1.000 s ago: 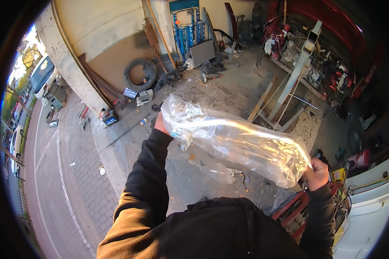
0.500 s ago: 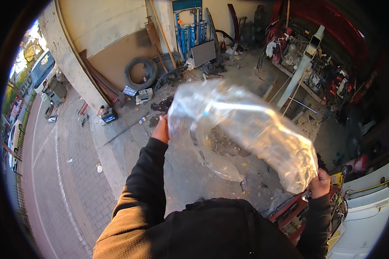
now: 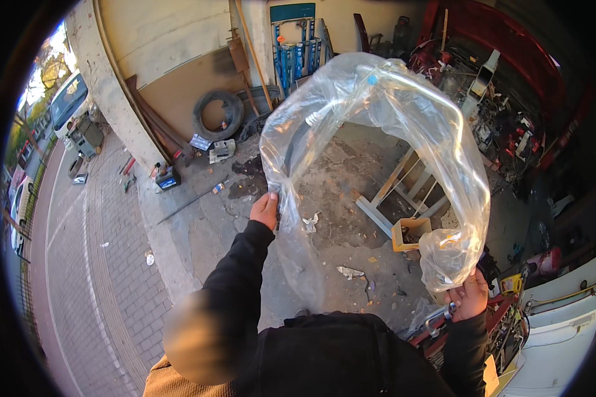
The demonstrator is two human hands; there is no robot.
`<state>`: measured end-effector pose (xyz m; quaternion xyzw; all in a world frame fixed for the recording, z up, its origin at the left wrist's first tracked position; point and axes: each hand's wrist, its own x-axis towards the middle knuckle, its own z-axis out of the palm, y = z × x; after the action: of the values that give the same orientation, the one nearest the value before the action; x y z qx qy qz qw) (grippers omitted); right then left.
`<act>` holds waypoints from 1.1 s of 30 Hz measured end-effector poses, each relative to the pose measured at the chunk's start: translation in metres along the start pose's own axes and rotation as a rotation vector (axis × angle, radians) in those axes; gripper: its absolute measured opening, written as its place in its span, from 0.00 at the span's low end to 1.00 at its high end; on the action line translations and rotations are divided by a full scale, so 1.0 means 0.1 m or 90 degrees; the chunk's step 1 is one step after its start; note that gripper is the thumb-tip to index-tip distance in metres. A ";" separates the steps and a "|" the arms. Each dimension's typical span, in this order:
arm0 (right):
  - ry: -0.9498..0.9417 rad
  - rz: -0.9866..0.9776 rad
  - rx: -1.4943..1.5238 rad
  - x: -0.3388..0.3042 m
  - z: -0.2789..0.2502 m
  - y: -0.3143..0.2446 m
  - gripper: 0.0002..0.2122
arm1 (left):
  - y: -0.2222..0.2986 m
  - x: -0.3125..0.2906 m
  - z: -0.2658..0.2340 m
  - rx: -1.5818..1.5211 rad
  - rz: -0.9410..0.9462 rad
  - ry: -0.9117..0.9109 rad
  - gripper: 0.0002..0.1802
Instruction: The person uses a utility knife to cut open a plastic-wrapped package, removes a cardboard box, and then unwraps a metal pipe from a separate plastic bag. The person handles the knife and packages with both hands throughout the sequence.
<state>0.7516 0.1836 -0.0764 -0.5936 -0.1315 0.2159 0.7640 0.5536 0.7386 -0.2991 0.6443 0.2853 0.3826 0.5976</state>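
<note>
Arched in front of me is a long clear plastic bag (image 3: 444, 116), with what looks like a bent pipe or hose inside. A blue spot and a white ribbed part show through the film. My left hand (image 3: 265, 210) is closed on the bag's left side, and a loose tail of film hangs below it. On the right, my right hand (image 3: 469, 296) grips the bunched lower end. A shiny metal end piece (image 3: 437, 320) sticks out beside my right fingers. The film's folds and glare hide the exact shape inside.
Ahead on the floor, a cardboard box (image 3: 410, 235) stands by a grey metal frame (image 3: 377, 215). An engine stands under a raised red hood (image 3: 503, 33). A tire (image 3: 218, 112) leans on the back wall. A car battery (image 3: 167, 177) sits near the pillar; a red rack (image 3: 503, 311) is at right.
The bag has swung up and away from me, opening into a taller arch. My left hand has moved slightly right and down; my right hand slightly left and down. Both still grip it.
</note>
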 end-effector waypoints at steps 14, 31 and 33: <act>-0.026 -0.150 -0.269 -0.16 -0.10 0.09 0.18 | 1.09 -0.44 -0.16 0.230 0.187 0.191 0.20; -0.016 -0.182 -0.551 -0.39 0.84 0.80 0.12 | 1.40 -1.10 1.51 -0.529 -0.396 -0.185 0.18; -0.018 -0.161 -0.556 -0.38 0.84 0.85 0.12 | 1.29 -1.18 1.58 -0.440 -0.380 -0.119 0.17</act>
<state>0.6649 0.2540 -0.1346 -0.8363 -0.2923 0.0531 0.4607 0.6099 0.5379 -0.1886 0.3285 0.2592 0.2067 0.8844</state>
